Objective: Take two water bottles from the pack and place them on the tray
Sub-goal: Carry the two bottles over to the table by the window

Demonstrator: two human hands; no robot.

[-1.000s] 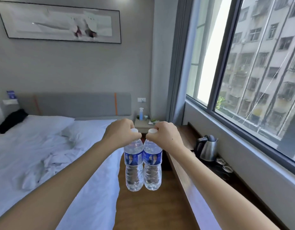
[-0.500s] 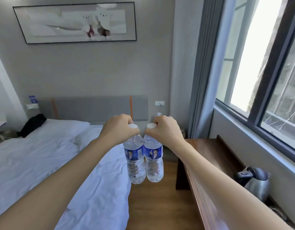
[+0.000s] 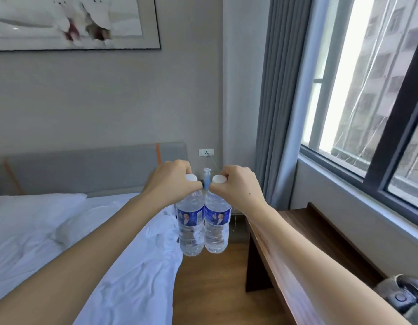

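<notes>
Two clear water bottles with blue labels and white caps hang side by side in mid-air over the wooden floor. My left hand [image 3: 171, 181] grips the left water bottle [image 3: 191, 227] by its neck. The right water bottle [image 3: 217, 225] is held the same way by my right hand [image 3: 238, 186]. The bottles touch each other at their labels. Neither the pack nor the tray is in view.
A bed with white sheets [image 3: 62, 242] fills the left. A dark wooden desk [image 3: 320, 242] runs along the window wall at the right, with a metal kettle [image 3: 400, 294] at its near end. A spray bottle [image 3: 207, 177] stands behind the bottles. Wooden floor [image 3: 210, 289] lies between.
The view has swung upward and left along the room; the kettle slid to the lower right corner. Both hands keep the bottles together in front of me.
</notes>
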